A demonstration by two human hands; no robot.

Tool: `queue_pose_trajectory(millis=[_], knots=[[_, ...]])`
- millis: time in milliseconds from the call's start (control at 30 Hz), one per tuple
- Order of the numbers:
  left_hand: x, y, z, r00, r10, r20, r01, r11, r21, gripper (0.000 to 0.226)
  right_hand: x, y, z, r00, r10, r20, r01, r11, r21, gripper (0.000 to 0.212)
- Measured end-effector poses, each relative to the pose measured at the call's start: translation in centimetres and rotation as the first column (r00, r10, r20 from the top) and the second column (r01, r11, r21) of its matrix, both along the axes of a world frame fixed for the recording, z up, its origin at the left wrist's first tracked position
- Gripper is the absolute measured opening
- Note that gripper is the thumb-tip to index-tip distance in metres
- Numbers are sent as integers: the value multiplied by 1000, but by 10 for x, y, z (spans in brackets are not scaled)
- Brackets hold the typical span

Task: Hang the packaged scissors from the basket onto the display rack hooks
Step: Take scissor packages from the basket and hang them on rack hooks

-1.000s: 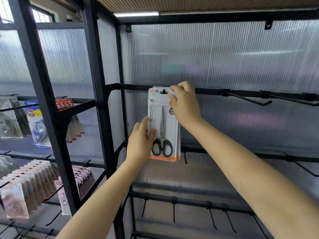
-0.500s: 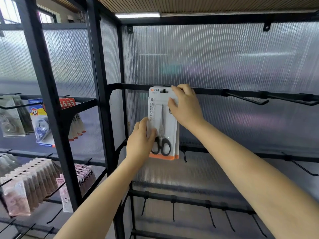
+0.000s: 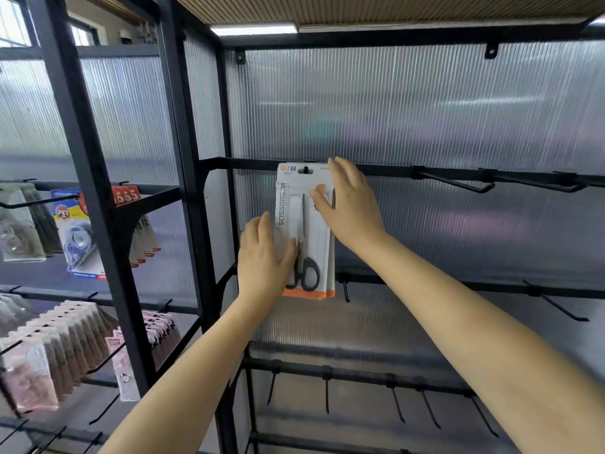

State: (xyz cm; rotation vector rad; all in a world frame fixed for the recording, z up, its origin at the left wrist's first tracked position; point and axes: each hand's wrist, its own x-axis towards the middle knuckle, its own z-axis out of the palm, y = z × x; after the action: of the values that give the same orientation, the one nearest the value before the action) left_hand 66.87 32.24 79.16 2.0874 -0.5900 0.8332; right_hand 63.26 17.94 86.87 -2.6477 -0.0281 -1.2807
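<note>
The scissors package (image 3: 306, 231) is a white card printed "SCISSORS" in grey letters running up its left edge, with a small orange square and the digit "2" at the top left corner, some tiny print at the top right that cannot be read, and an orange band along the bottom. Under its clear blister sits one pair of scissors with steel blades pointing up and black loop handles at the bottom. More cards of the same kind show as layered edges behind its right side. The package hangs upright from a hook (image 3: 305, 170) whose tip shows through the slot at the top of the card, on the upper crossbar (image 3: 393, 170) of the black display rack (image 3: 183, 158), in front of a ribbed translucent back panel (image 3: 409, 109).

The left hand (image 3: 263, 262) lies against the lower left part of the package, fingers extended behind the card's left edge and thumb pressed on the front of the blister next to the handles. The right hand (image 3: 348, 204) rests on the upper right of the package with fingers relaxed and spread, thumb tip touching the card face; it does not grip.

Bare hooks (image 3: 458, 186) stick out from the same crossbar to the right, and more hang on the lower bars. In the bay to the left hang correction tape packs (image 3: 78, 237) marked "PET", red tags reading "5665", and rows of pink packets (image 3: 49, 352) lower down.
</note>
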Motion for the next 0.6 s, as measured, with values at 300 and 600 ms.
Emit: queue_pose_trajectory(millis=[300,600], knots=[[-13,-30,4,930,-140,339,-16,908,418,54,-37,-22,-22,976,-198,-95,176,963,-203,60],[-59,-93,-10,867,-392,308,204,842,500,48,-132,-68,-64,876,-446,-183,421,892,-163,59]])
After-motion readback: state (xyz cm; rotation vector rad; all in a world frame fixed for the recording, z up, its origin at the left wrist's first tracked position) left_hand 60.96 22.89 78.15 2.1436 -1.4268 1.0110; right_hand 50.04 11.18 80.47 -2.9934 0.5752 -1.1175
